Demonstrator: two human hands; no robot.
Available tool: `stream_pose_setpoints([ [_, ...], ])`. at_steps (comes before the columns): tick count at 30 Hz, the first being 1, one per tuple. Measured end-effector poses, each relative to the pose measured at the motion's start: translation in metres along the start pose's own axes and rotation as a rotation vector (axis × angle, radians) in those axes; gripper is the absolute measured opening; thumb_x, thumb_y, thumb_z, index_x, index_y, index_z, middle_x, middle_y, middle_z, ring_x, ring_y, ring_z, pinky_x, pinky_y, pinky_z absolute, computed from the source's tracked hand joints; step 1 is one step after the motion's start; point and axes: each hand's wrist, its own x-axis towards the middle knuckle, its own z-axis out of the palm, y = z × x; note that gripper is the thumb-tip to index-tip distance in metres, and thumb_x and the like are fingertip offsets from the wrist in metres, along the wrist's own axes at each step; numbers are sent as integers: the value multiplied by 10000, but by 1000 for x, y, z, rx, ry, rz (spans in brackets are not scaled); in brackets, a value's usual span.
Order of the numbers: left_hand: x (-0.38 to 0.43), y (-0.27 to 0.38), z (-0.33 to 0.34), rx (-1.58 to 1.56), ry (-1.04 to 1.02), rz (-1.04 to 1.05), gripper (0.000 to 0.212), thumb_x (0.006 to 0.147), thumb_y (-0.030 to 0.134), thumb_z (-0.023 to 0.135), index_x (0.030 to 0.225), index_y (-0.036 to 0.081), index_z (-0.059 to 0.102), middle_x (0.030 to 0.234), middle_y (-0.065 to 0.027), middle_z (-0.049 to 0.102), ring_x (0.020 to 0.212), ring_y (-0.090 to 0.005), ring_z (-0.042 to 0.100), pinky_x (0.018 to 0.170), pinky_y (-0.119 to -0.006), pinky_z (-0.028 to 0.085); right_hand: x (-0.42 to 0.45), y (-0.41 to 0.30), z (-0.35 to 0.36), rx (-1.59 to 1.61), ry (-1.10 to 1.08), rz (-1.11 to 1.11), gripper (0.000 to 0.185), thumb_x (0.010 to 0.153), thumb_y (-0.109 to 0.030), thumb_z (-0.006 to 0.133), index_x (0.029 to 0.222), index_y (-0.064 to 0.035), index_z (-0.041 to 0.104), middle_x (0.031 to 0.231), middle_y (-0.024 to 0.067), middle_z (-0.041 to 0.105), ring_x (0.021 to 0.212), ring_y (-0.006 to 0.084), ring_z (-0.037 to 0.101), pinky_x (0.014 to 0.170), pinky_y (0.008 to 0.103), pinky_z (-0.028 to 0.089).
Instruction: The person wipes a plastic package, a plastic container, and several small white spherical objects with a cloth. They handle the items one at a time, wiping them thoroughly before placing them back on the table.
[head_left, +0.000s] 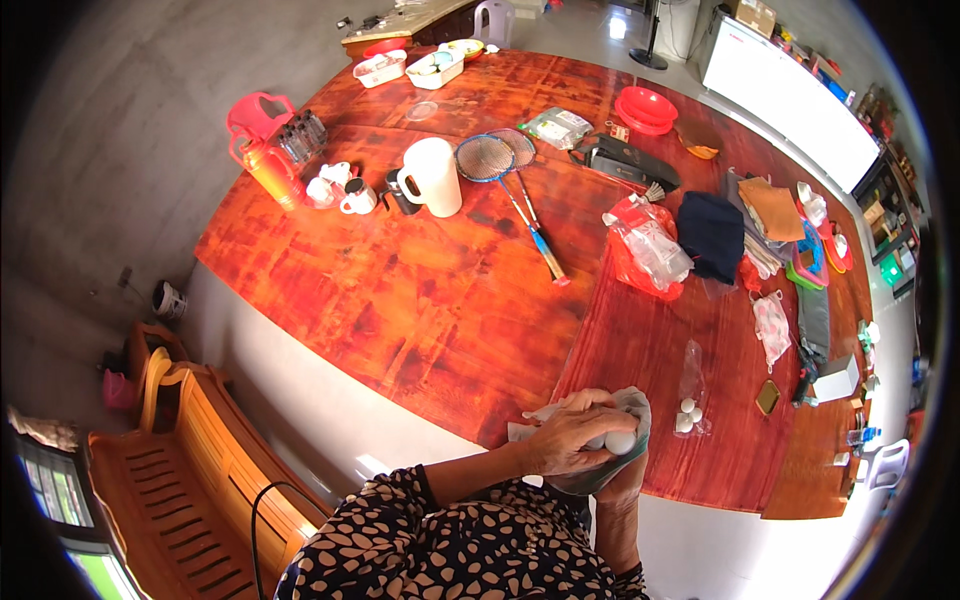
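My left hand (574, 435) crosses to the right, its fingers curled around white balls (619, 442) at the mouth of a greyish-green cloth or bag (636, 409). Under and behind that bag is my right hand (624, 480), supporting it from the near side; most of its fingers are hidden. Several more small white balls (688, 406) lie on the reddish wooden table (420, 300) just right of my hands, on or in a clear plastic bag (691, 367). A small gold-coloured tray (768, 397) lies farther right.
Two badminton rackets (486, 158), a cream jug (439, 176) and an orange thermos flask (274, 176) stand or lie beyond my hands. A red plastic bag (626, 262), dark folded cloth (710, 236) and a cordless drill (805, 375) are at the right. A wooden bench (225, 457) stands at the left.
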Motion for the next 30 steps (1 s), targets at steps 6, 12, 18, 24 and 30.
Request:
stream_pose_setpoints([
  [6,5,9,14,60,-9,64,449,675,95,745,1099,81,598,1141,-36,599,1066,-234,532,908,-366,418,-19,-8,-6,-1365,141,-592,357,954,-332,423,1157,-47,492,1062,80,578,935,196,607,762,305,527],
  [12,10,4,35,-650,40,-375,311,793,91,692,1079,33,585,1064,-86,621,941,-177,599,828,-288,478,-29,-8,-19,-284,216,-372,361,944,-343,456,1145,-47,501,1008,57,567,918,170,583,831,315,490],
  [18,25,7,73,-1319,89,-971,257,897,151,570,1116,18,555,1024,-73,612,897,-157,603,809,-294,520,-48,-35,-12,-840,537,-800,244,849,-127,539,1058,-5,508,947,122,511,853,235,537,697,338,464],
  [24,29,19,106,-1547,-196,-1190,312,938,172,493,1214,26,488,1153,-68,563,1038,-168,569,921,-321,487,-62,-57,-24,-1643,684,-1063,362,722,-65,649,1074,-71,564,918,125,462,787,276,544,627,376,464],
  [30,30,37,148,-1407,-358,-1137,336,925,251,531,1167,22,493,1108,-91,581,1011,-195,585,877,-369,507,-88,-96,-51,-1030,867,-852,202,926,-152,470,1031,-28,590,817,71,567,726,188,579,620,311,467],
])
